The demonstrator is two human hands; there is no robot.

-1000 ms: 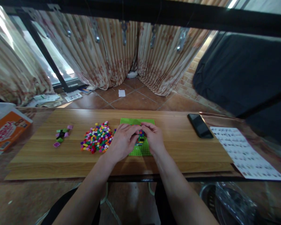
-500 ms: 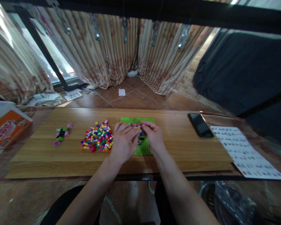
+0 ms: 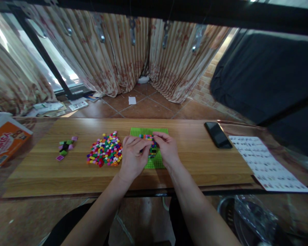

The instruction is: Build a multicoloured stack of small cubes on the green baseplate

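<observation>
A green studded baseplate [image 3: 136, 131] lies on the wooden board, with a block of small multicoloured building bricks [image 3: 153, 150] built up on it. My left hand [image 3: 133, 154] reaches over the plate's left part, its thumb and fingers drawn together at the block's near left side. From the right, my right hand [image 3: 167, 147] bends in with thumb and forefinger pinched at the block's upper right edge. The fingertips of both hands almost meet over the bricks. Whatever is between them is too small and covered to make out.
A heap of loose coloured bricks [image 3: 105, 150] lies left of the plate, and a smaller group of larger bricks [image 3: 64, 147] farther left. A black phone [image 3: 218, 135] rests on the board's right side, beside a printed sheet [image 3: 268, 164]. An orange-and-white box [image 3: 7, 141] stands at far left.
The camera view has shifted slightly, moving everything a little to the left. My left fingers have drawn back slightly from the block's top, showing more of its coloured row.
</observation>
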